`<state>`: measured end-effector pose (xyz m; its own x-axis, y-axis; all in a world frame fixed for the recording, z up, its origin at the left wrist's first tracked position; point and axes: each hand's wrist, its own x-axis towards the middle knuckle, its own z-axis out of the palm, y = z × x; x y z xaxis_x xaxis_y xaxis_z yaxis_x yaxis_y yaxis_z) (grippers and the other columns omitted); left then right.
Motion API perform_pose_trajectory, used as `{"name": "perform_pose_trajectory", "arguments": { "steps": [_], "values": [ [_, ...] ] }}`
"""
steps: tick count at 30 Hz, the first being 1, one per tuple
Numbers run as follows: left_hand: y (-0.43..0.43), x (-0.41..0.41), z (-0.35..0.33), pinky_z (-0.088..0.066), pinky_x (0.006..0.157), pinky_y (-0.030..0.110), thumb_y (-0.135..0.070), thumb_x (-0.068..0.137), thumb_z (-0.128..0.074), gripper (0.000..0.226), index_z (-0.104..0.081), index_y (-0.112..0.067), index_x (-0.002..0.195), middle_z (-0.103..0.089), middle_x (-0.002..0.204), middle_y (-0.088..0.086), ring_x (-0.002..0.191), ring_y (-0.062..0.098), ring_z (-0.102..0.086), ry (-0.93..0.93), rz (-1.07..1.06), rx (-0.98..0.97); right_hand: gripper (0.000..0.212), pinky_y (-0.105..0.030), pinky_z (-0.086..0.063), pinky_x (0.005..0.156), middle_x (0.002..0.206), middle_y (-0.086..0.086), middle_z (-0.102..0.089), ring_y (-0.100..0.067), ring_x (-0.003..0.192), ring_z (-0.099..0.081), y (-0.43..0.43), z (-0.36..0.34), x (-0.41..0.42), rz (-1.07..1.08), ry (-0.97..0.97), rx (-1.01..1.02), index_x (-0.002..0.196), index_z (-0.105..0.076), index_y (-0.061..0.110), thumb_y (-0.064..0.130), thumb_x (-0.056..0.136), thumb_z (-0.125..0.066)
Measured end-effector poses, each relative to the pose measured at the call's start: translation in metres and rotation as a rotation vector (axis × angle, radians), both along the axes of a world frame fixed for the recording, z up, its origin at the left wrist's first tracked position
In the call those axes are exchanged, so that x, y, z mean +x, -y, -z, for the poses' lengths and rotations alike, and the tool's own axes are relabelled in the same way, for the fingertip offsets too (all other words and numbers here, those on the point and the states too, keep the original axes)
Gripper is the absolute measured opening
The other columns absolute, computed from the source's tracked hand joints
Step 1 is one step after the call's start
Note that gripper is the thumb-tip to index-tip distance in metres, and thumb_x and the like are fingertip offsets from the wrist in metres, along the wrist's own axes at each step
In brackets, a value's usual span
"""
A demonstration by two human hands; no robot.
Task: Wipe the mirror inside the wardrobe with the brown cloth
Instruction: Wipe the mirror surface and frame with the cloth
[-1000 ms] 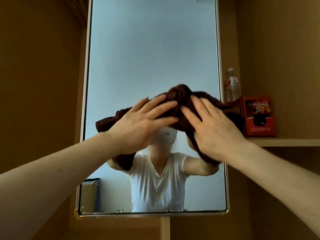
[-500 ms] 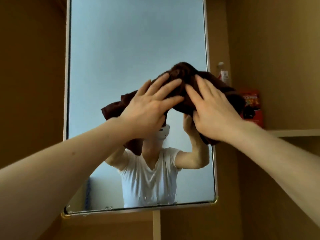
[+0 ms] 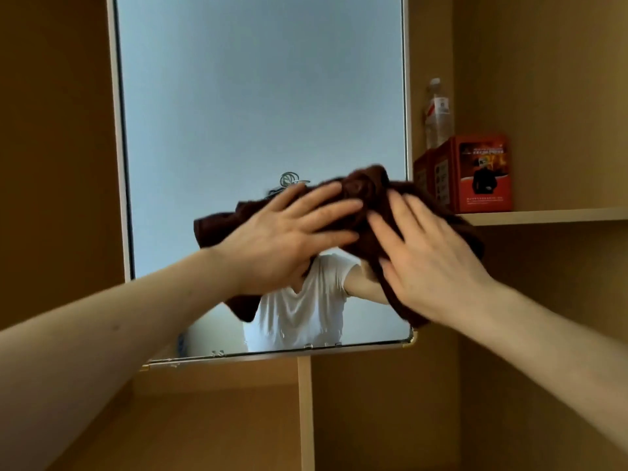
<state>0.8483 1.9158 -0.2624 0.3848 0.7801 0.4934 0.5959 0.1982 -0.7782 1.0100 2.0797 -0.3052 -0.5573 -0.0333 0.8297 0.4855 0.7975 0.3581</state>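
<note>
At the 4 o'clock part of the mirror (image 3: pixel 258 96), the brown cloth (image 3: pixel 365 185) lies bunched against the glass, its 3 o'clock end hanging over the mirror's pale frame. Both hands are flat on it with fingers straight and spread: the left hand (image 3: pixel 289 239) presses the 9 o'clock half, the right hand (image 3: pixel 431 266) the 3 o'clock half, fingertips close together over the cloth's middle hump. Neither hand curls round the fabric; they push it rather than hold it.

Half a second ago the cloth sat higher on the glass; it has since come down towards the lower edge, and the hands have kept the same flat pressing pose. That reads as a downward stroke in a wipe well under way, with the lower right area now being covered. The upper glass looks even and grey, though whether it is already clean cannot be told.

The mirror is fixed upright inside a tan wooden wardrobe (image 3: pixel 543 79). At 3 o'clock a shelf (image 3: pixel 543 215) carries a red box (image 3: pixel 475 175), and a clear plastic bottle (image 3: pixel 438 113) stands behind it at 2 o'clock. Below the mirror, at 6 o'clock, a pale upright divider (image 3: pixel 305 413) splits the lower compartment
</note>
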Motion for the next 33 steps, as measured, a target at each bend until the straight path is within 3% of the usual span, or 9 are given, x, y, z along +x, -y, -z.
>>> {"name": "perform_pose_trajectory", "arguments": {
  "steps": [3,6,9,13,19,22,25,29,33],
  "values": [
    [-0.006,0.004,-0.007,-0.020,0.114,0.056,-0.023,0.083,-0.031,0.058,-0.048,-0.028,0.138,-0.022,0.158,0.001,0.147,0.028,-0.011,0.079,-0.012,0.077,0.053,-0.052,-0.036,0.102,0.142,-0.029,-0.035,-0.044,0.130,-0.034,0.012,-0.022,-0.007,-0.032,-0.085,-0.049,0.137,-0.043,0.003,0.017,0.086,-0.048],
    [-0.006,0.005,0.006,-0.018,0.115,0.055,-0.021,0.080,-0.033,0.060,-0.049,-0.027,0.138,-0.023,0.157,0.001,0.147,0.029,-0.011,0.093,0.005,0.087,0.058,-0.055,-0.034,0.105,0.144,-0.033,-0.031,-0.048,0.132,-0.030,0.015,-0.003,-0.015,-0.023,-0.103,-0.063,0.137,-0.041,-0.002,0.015,0.083,-0.052],
    [0.000,0.002,0.029,-0.020,0.114,0.054,-0.021,0.080,-0.037,0.060,-0.049,-0.028,0.138,-0.025,0.157,0.001,0.147,0.028,-0.013,0.038,0.018,-0.005,0.065,-0.056,-0.030,0.106,0.145,-0.035,-0.027,-0.050,0.133,-0.028,0.011,0.043,-0.016,0.000,-0.066,-0.049,0.141,-0.035,-0.003,0.024,0.086,-0.057],
    [0.006,-0.002,0.072,-0.020,0.113,0.055,-0.022,0.083,-0.042,0.056,-0.047,-0.032,0.138,-0.026,0.156,-0.002,0.147,0.026,-0.012,0.040,0.016,-0.120,0.062,-0.056,-0.031,0.105,0.145,-0.033,-0.029,-0.049,0.133,-0.030,0.011,0.097,-0.006,-0.035,-0.010,-0.060,0.141,-0.037,0.001,0.035,0.090,-0.030],
    [0.012,-0.006,0.116,-0.010,0.114,0.052,-0.026,0.086,-0.037,0.057,-0.040,-0.035,0.142,-0.019,0.158,-0.006,0.148,0.024,-0.005,-0.054,-0.017,-0.239,0.055,-0.052,-0.036,0.099,0.145,-0.029,-0.033,-0.046,0.132,-0.033,0.002,0.146,0.004,-0.100,0.096,-0.020,0.140,-0.040,0.006,0.022,0.087,-0.040],
    [0.011,-0.009,0.097,-0.012,0.113,0.053,-0.025,0.083,-0.039,0.060,-0.037,-0.035,0.143,-0.017,0.159,-0.006,0.148,0.023,-0.005,-0.104,-0.010,-0.269,0.056,-0.049,-0.042,0.094,0.137,-0.029,-0.045,-0.045,0.126,-0.044,-0.002,0.123,0.008,-0.124,0.088,0.013,0.130,-0.055,0.005,0.010,0.075,-0.064],
    [0.004,-0.008,0.051,-0.024,0.111,0.056,-0.021,0.080,-0.043,0.060,-0.045,-0.032,0.139,-0.025,0.157,-0.002,0.146,0.027,-0.017,-0.082,0.000,-0.140,0.042,-0.053,-0.050,0.090,0.131,-0.033,-0.048,-0.048,0.121,-0.047,-0.007,0.069,0.001,-0.111,-0.032,0.043,0.124,-0.058,0.001,0.004,0.084,-0.045],
    [-0.003,0.002,-0.010,-0.024,0.112,0.057,-0.023,0.081,-0.033,0.060,-0.048,-0.028,0.138,-0.027,0.156,0.003,0.145,0.031,-0.018,0.010,-0.031,0.043,0.050,-0.053,-0.037,0.102,0.140,-0.033,-0.035,-0.047,0.130,-0.033,-0.006,-0.012,-0.013,-0.108,-0.155,0.043,0.132,-0.047,-0.002,0.001,0.082,-0.057],
    [-0.007,0.004,-0.002,-0.019,0.114,0.056,-0.022,0.082,-0.029,0.060,-0.047,-0.026,0.139,-0.023,0.157,0.002,0.146,0.031,-0.012,0.050,-0.010,0.083,0.064,-0.051,-0.023,0.111,0.149,-0.030,-0.022,-0.044,0.139,-0.019,0.000,-0.005,-0.018,-0.092,-0.135,-0.039,0.140,-0.036,0.001,0.009,0.082,-0.061]
  ]
}}
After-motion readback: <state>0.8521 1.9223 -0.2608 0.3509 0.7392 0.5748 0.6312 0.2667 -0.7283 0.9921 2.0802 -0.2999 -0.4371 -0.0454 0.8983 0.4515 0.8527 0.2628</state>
